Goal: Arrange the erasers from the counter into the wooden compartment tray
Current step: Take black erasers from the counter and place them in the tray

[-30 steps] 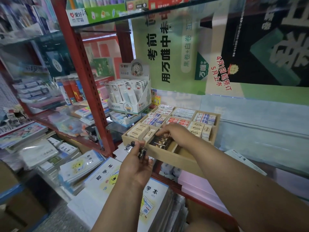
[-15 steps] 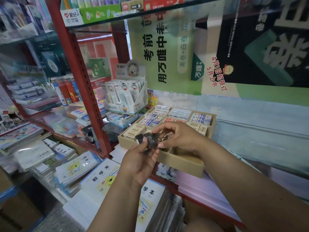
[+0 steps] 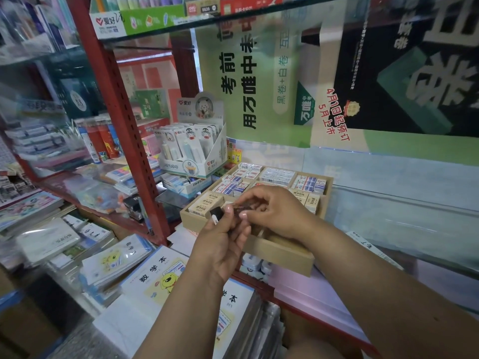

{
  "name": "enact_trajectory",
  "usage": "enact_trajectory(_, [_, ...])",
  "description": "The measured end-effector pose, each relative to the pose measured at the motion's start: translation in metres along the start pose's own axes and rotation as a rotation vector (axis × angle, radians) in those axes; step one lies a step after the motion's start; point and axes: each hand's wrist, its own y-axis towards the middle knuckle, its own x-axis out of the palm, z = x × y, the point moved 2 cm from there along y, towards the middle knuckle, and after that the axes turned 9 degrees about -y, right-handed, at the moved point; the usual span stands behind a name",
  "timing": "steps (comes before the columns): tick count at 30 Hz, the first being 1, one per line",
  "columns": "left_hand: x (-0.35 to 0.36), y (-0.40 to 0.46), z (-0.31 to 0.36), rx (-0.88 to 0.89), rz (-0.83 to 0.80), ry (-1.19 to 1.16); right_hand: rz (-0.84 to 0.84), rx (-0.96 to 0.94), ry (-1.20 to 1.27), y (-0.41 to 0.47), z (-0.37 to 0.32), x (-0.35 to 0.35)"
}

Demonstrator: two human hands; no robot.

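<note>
The erasers (image 3: 278,177) sat packed in the wooden tray (image 3: 281,253) on the shelf. Above its near compartment my left hand (image 3: 223,244) pinched a small black clip (image 3: 216,213); my right hand (image 3: 274,211) pinched dark clips (image 3: 245,207). I judged these should be cleared out gently, without nudging the rows.

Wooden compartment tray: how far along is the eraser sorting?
Done: most compartments of the shallow wooden compartment tray already hold rows of boxed erasers. In hand: left hand and right hand together grip small dark objects above the front compartment. Left: that compartment looks unfilled, though the hands hide it.
</note>
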Motion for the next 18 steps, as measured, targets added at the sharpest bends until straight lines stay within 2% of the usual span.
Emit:
enact_trajectory(3, [-0.002, 0.005, 0.002, 0.048, 0.023, 0.033, 0.033, 0.020, 0.053, -0.001, 0.004, -0.004])
enact_trajectory(8, [-0.001, 0.011, 0.003, 0.090, 0.072, 0.111, 0.080, -0.059, -0.126, 0.000, 0.008, -0.007])
enact_trajectory(13, [-0.011, 0.019, 0.004, 0.060, 0.175, 0.106, 0.227, 0.172, -0.217, 0.002, 0.025, -0.019])
enact_trajectory(18, [-0.022, 0.024, 0.009, 0.039, 0.220, 0.013, 0.133, 0.329, -0.453, 0.009, 0.038, -0.020])
